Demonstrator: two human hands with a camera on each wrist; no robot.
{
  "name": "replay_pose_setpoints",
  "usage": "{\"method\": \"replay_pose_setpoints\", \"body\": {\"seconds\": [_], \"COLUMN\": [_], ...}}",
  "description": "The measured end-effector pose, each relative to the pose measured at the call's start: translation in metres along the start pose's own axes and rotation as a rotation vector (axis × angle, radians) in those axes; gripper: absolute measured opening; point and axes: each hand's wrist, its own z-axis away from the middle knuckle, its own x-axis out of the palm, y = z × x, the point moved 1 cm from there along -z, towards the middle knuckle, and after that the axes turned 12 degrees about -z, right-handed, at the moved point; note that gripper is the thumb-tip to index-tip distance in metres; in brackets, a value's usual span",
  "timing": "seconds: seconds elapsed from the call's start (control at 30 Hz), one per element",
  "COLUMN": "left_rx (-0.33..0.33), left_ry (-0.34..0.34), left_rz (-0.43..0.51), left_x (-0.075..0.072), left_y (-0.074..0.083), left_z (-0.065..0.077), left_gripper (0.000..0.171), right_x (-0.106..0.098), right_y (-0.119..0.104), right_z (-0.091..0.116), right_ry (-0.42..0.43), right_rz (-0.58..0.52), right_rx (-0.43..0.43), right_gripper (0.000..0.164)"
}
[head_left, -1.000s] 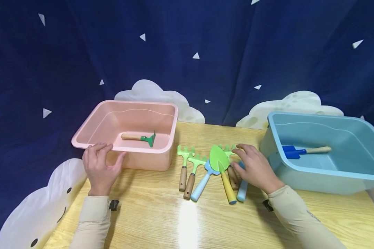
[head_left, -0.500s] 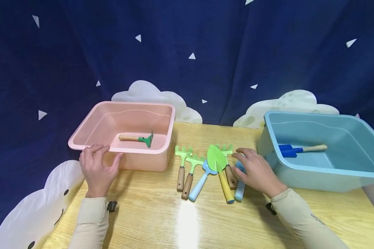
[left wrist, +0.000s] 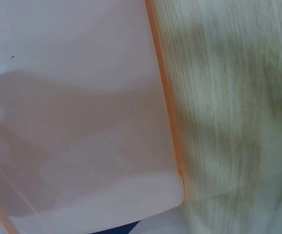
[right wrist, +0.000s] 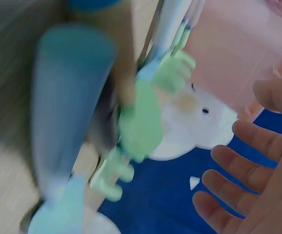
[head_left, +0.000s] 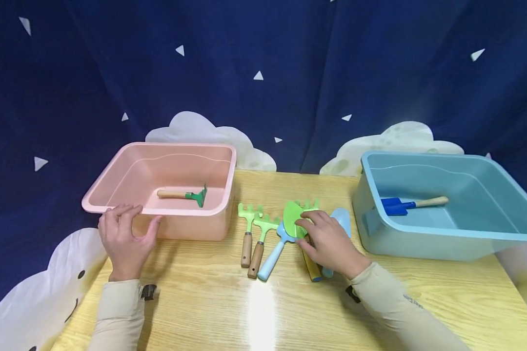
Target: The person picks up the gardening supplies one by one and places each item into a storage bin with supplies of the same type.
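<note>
My left hand (head_left: 125, 239) rests its fingers on the front rim of the pink tub (head_left: 197, 212), thumb spread away. My right hand (head_left: 334, 246) hovers, fingers loosely extended, over the green trowel (head_left: 292, 219) with a yellow handle; in the right wrist view its fingers stand apart from the tools. A light blue trowel (head_left: 342, 219) lies partly hidden under that hand. Left of it lie a pale blue tool (head_left: 271, 259) and two green rakes with wooden handles, one rake (head_left: 246, 243) outermost. Another green rake (head_left: 312, 204) is mostly covered.
Inside the pink tub lies a small green rake-like tool (head_left: 195, 196) with a wooden handle. The blue tub (head_left: 456, 232) on the right holds a dark blue shovel (head_left: 397, 206). A dark blue curtain (head_left: 228, 58) hangs behind the wooden table (head_left: 211, 302).
My right hand has shifted left, from above the light blue trowel to over the green trowel's yellow handle. The left hand stays on the pink tub's rim. The head view has turned slightly right.
</note>
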Motion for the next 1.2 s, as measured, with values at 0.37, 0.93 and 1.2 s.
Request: {"method": "replay_pose_setpoints", "body": {"seconds": [0.37,0.93,1.2], "left_rx": [-0.009,-0.018,-0.01], "left_ry": [0.005,0.003,0.005], "left_rz": [0.019,0.019,0.029], "left_x": [0.001,0.0,0.0], "left_y": [0.006,0.002,0.005], "left_z": [-0.002,0.0,-0.003], "left_gripper": [0.065,0.066,0.065], "right_x": [0.039,0.043,0.035], "right_y": [-0.027,0.001,0.035], "right_z": [-0.02,0.008,0.023], "right_ry": [-0.06,0.005,0.059], "right_rz": [-0.086,-0.081,-0.014], "right_rx": [0.012,0.094,0.131], "right_gripper": [0.038,0.037,0.025]}}
